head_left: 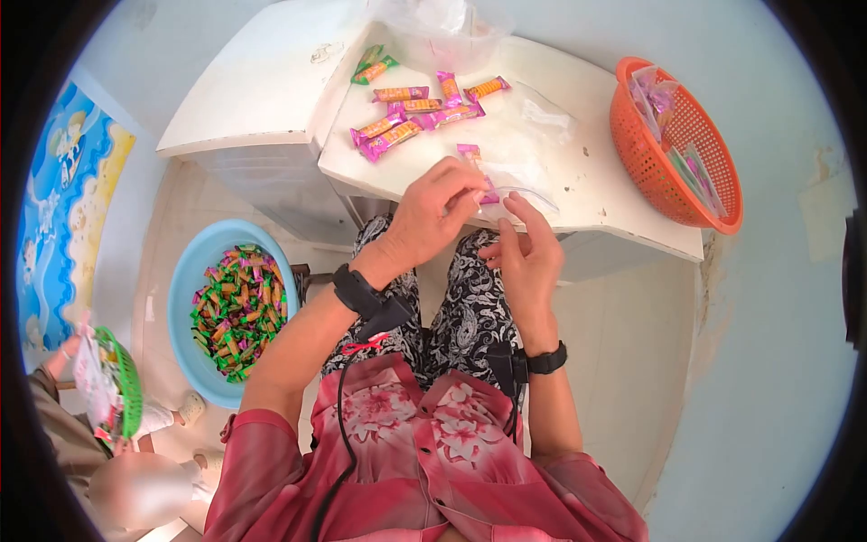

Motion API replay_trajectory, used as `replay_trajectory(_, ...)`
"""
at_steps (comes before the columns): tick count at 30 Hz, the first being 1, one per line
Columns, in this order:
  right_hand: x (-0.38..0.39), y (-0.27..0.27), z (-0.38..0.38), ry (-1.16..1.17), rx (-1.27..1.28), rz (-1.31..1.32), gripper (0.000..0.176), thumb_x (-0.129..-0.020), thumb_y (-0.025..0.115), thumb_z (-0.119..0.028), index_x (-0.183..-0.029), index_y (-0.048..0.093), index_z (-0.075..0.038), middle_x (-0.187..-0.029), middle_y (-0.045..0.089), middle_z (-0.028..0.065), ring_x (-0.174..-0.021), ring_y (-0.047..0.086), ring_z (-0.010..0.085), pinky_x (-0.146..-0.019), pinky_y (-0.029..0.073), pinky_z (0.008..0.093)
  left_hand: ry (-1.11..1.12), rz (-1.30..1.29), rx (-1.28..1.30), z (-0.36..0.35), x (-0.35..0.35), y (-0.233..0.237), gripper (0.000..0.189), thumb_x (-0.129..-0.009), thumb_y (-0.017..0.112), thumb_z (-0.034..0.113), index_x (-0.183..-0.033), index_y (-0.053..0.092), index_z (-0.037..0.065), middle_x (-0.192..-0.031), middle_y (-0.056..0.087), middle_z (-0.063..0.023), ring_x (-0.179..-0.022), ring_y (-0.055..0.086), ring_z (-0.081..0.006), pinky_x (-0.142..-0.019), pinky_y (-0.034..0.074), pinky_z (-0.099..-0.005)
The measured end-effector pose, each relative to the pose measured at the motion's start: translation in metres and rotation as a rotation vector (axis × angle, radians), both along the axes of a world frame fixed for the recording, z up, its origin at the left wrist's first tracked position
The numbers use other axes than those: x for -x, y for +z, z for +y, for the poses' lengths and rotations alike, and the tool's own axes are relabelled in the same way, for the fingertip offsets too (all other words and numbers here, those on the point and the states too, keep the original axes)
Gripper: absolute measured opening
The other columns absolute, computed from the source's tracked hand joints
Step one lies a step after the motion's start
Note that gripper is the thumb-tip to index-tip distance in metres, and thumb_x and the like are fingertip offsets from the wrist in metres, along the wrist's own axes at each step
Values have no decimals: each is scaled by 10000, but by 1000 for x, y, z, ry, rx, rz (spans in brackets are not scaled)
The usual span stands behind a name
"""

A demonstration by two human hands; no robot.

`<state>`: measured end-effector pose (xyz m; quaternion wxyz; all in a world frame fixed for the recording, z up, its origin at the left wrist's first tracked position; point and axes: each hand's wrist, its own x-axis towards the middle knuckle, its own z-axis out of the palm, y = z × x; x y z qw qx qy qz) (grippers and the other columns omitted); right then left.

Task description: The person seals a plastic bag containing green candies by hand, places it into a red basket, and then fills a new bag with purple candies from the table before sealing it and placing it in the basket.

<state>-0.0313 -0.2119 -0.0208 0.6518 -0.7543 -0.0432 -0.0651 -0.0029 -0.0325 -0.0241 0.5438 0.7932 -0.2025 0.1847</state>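
Observation:
My left hand (432, 215) is at the table's front edge, its thumb and fingers pinched at the near corner of a clear zip bag (524, 173). The pinched part is small and partly hidden. To its right, my right hand (531, 257) has its index finger against the bag's zip edge, with the thumb apart below it. A purple-wrapped snack bar (470, 154) lies behind my left fingers, partly covered by the bag. Farther back is a loose group of purple-and-orange snack bars (395, 140). Green-wrapped bars (374, 70) sit by the raised left side.
An orange basket (623, 135) with filled bags stands at the table's right end. At the back is a clear plastic tub (442, 50). A blue basin (185, 339) of wrapped bars is on the floor at left. Another person (68, 411) has a green basket (131, 388).

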Motion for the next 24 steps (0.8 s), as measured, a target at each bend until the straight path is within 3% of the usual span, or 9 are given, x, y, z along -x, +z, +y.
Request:
replay_trajectory(2, 0, -5, -8, 29, -12, 36, 231, -1091, 646, -35, -1315, 674, 14, -1436, 690, 146, -763, 787, 176, -572, 600, 252, -22, 37, 23, 3, -5, -2, 153, -1018, 669, 24, -1167, 705, 26, -1102, 669, -108, -863, 677, -232, -769, 558, -340)
replay_trajectory(5, 5, -3, -8, -52, -190, -142, 212, -1090, 679, -80, -1267, 642, 31, -1325, 717, 167, -743, 769, 153, -538, 553, 233, 26, -23, -23, 3, -3, -6, 134, -1077, 616, 19, -1186, 673, -35, -1144, 659, -98, -913, 742, -166, -769, 645, -290)
replay_trajectory(8, 7, -2, -18, -233, -161, -121, 249, -1083, 710, -121, -1236, 599, 43, -1217, 715, 175, -719, 745, 131, -500, 487, 227, 47, 122, 143, -1, 1, -4, 139, -1113, 569, 39, -1214, 629, -36, -1155, 674, -110, -963, 753, -177, -811, 667, -316)
replay_trajectory(9, 4, 0, -23, -218, -142, -82, 339, -1078, 739, -224, -1197, 560, 38, -1064, 721, 150, -646, 697, 104, -471, 434, 236, 32, 178, 200, -2, 2, -3, 140, -1123, 554, 46, -1219, 615, -36, -1166, 680, -118, -985, 756, -182, -827, 675, -328)
replay_trajectory(12, -2, 9, -35, -10, -243, 277, 497, -1064, 758, -321, -1306, 559, 65, -970, 733, 123, -597, 664, 97, -467, 440, 236, -11, 311, 385, -8, 3, -1, 149, -1149, 514, 68, -1233, 580, -35, -1198, 696, -142, -1050, 758, -196, -884, 692, -364)
replay_trajectory(18, -23, 30, -18, 39, 92, 165, 686, -1029, 791, -407, -1368, 596, 156, -902, 728, 124, -529, 633, 128, -444, 428, 260, -204, 423, 890, -38, 13, -3, 144, -1166, 491, 90, -1240, 574, -1, -1283, 695, -140, -1216, 710, -208, -1043, 651, -429)
replay_trajectory(19, -24, 43, -14, 17, 143, 154, 461, -1047, 769, -301, -1277, 692, 92, -891, 734, 129, -588, 670, 157, -489, 470, 292, -241, 428, 933, -42, 13, -5, 138, -1166, 494, 91, -1238, 576, 5, -1300, 691, -133, -1246, 696, -207, -1067, 637, -435)
replay_trajectory(20, -30, 39, -14, -14, 217, 2, 384, -1043, 759, -249, -1271, 712, 58, -919, 739, 131, -620, 682, 172, -516, 491, 303, -278, 433, 977, -45, 12, -7, 133, -1166, 497, 91, -1235, 578, 11, -1317, 686, -126, -1276, 682, -206, -1092, 624, -442)
replay_trajectory(24, -53, 28, -14, -165, 467, -554, 252, -984, 731, -59, -1232, 778, -61, -1047, 753, 121, -740, 709, 229, -625, 557, 343, -248, 452, 816, -50, 6, 7, 252, -1163, 511, 90, -1391, 578, 7, -1407, 663, -123, -1304, 667, -209, -1108, 606, -428)
